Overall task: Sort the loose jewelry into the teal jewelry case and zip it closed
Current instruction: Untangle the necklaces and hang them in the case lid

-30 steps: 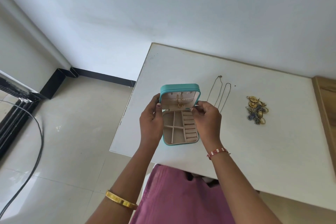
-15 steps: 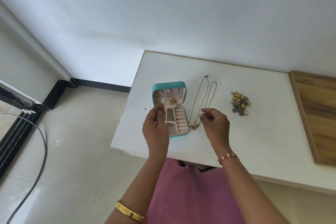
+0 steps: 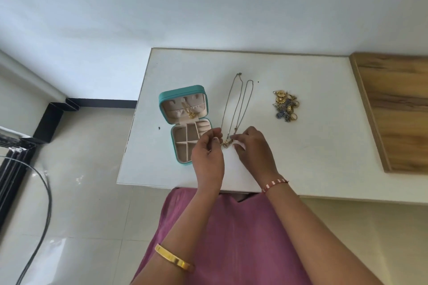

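The teal jewelry case (image 3: 184, 99) stands open at the left of the white table (image 3: 324, 146), lid upright, with a gold pendant (image 3: 191, 114) hanging inside the lid. Its divided beige tray (image 3: 183, 143) is partly hidden by my left hand (image 3: 208, 157). Two thin chain necklaces (image 3: 238, 104) lie stretched on the table right of the case. Their pendant end (image 3: 226, 142) sits between my hands. My left hand pinches it from the left, and my right hand (image 3: 253, 149) pinches the chain just beside it. A pile of gold and blue earrings and rings (image 3: 286, 105) lies farther right.
A wooden board (image 3: 398, 104) covers the table's right side. The table's left edge is close to the case, with tiled floor below. A black cable (image 3: 45, 194) and a dark door frame (image 3: 14, 164) are at the far left.
Both hands let go of the case, which now rests on the table. My right hand moved to the necklaces' pendant end, then my left hand came across to join it.
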